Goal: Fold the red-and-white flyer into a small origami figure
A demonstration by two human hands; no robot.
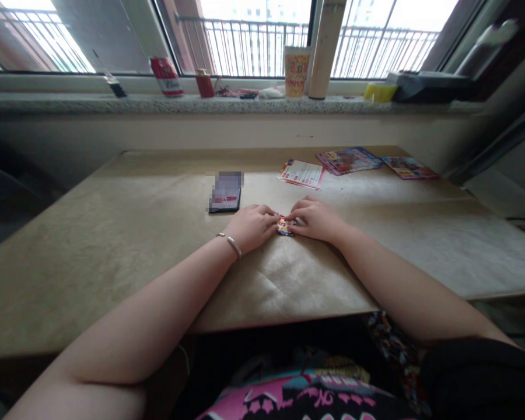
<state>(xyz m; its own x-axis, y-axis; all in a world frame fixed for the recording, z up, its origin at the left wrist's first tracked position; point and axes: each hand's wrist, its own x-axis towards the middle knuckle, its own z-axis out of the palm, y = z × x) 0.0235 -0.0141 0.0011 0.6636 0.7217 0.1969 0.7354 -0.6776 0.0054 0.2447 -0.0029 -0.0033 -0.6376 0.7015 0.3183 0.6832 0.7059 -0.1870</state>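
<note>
Between my hands, a small printed piece of paper (284, 225), coloured red, yellow, white and blue and apparently folded, lies on the table. My left hand (254, 225), with a silver bracelet at the wrist, pinches its left edge. From the other side, the fingers of my right hand (317, 219) press together on its right edge. My fingers cover parts of the paper, so its full shape is hidden. A dark phone (226, 195), partly blurred, rests just beyond my left hand.
On the far part of the table (114, 233) lie a white printed sheet (303, 174), a stack of colourful printed sheets (350, 160) and another printed sheet (409, 167). The granite sill (157, 105) holds a red can (167, 76), a paper cup (296, 71) and a tube (326, 52).
</note>
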